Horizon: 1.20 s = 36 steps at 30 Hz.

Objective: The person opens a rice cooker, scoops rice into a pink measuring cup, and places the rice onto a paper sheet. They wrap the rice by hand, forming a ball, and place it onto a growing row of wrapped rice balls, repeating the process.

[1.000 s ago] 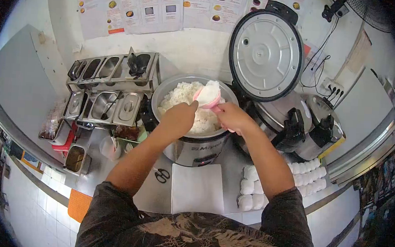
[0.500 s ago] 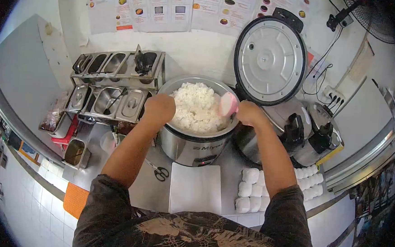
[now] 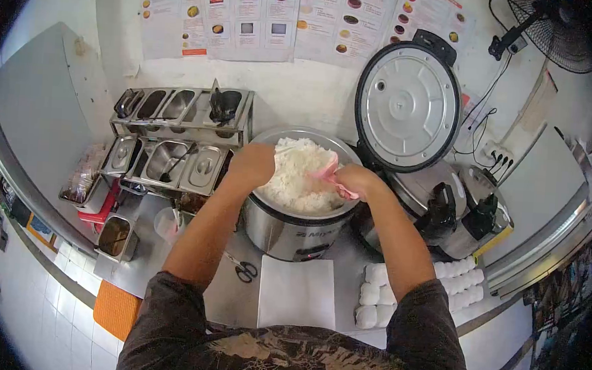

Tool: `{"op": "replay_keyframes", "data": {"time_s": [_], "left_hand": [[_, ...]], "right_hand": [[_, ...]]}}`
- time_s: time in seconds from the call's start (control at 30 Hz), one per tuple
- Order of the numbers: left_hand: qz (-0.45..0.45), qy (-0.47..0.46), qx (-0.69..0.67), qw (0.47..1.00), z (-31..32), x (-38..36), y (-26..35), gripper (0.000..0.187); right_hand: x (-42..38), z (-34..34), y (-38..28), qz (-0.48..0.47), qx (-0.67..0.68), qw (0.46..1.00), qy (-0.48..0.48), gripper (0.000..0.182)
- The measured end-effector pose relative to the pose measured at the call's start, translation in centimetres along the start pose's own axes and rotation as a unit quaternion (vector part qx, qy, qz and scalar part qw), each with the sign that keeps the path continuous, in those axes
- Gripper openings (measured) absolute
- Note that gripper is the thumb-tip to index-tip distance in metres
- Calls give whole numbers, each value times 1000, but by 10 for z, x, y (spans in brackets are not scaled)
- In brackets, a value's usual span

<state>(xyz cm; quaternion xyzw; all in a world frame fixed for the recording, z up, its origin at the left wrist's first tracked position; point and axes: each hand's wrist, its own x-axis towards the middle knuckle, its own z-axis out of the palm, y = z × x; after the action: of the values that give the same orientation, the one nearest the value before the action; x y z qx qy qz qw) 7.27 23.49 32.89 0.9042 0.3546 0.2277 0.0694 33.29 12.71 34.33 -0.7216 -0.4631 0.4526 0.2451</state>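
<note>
In front of me stands a large steel rice cooker (image 3: 283, 233), heaped with white rice (image 3: 300, 159). My right hand (image 3: 356, 182), over the cooker's right side, is closed round the handle of a pink rice scoop (image 3: 326, 171). The scoop's head is tilted down against the rice. At the cooker's left rim, my left hand (image 3: 253, 164) is curled in a fist; what its fingers hold, if anything, is hidden. The cooker's round lid (image 3: 409, 100) stands raised behind it on the right.
Steel food pans (image 3: 169, 160) fill a rack at left. Scissors (image 3: 246, 271) and a white sheet (image 3: 297, 293) lie before the cooker. White wrapped bundles (image 3: 452, 284) sit at right, below two more pots (image 3: 477, 216). A fan (image 3: 556, 31) hangs upper right.
My right hand has moved inward over the rice, and the scoop has turned from upright to tilted down into it. My left hand stays near the left rim. The whole view has shifted slightly.
</note>
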Motion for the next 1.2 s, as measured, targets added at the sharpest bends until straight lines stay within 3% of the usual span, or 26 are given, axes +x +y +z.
{"op": "replay_keyframes", "data": {"time_s": [0.07, 0.13, 0.17, 0.2, 0.3, 0.4, 0.53, 0.67, 0.73, 0.77, 1.0, 1.1, 1.2], "left_hand": [[32, -38, -1, 999, -16, -11, 26, 27], [9, -18, -30, 999, 8, -14, 44, 28], [-1, -6, -43, 999, 18, -14, 52, 28], [-30, -55, -30, 998, -2, -20, 71, 26], [50, -41, -28, 998, 27, -2, 55, 26], [19, -16, -13, 1000, 26, 15, 54, 27], [75, 0, -29, 997, -6, 9, 56, 33], [89, -46, -27, 995, 10, -23, 85, 37], [82, -9, -15, 996, 25, -18, 78, 39], [79, 10, -11, 997, 32, -16, 75, 40], [7, -40, 97, 994, 16, 1, 38, 47], [17, 18, 10, 1000, 11, -8, 36, 47], [72, -16, -18, 997, 5, -33, 79, 45]], "right_hand": [[-23, 5, -1, -2, 126, 992, 13, 19], [-38, 15, -7, -21, 223, 974, 23, 18], [-39, 19, 0, -28, 210, 977, 27, 17], [-37, 23, 10, -35, 196, 979, 31, 16], [-60, 38, 7, -43, 186, 981, 43, 15], [-61, 41, 18, -85, 189, 978, 8, 18], [-65, 21, 13, -71, 204, 976, 23, 18], [-64, 16, 21, -60, 210, 975, 29, 17], [-62, 21, 19, -78, 188, 978, 41, 27], [-64, 22, 21, -78, 197, 977, 37, 23], [-79, 12, 27, -86, 228, 970, 31, 15], [-78, 5, 32, -81, 210, 973, 43, 16], [-72, 14, 30, -64, 188, 979, 50, 17]]}}
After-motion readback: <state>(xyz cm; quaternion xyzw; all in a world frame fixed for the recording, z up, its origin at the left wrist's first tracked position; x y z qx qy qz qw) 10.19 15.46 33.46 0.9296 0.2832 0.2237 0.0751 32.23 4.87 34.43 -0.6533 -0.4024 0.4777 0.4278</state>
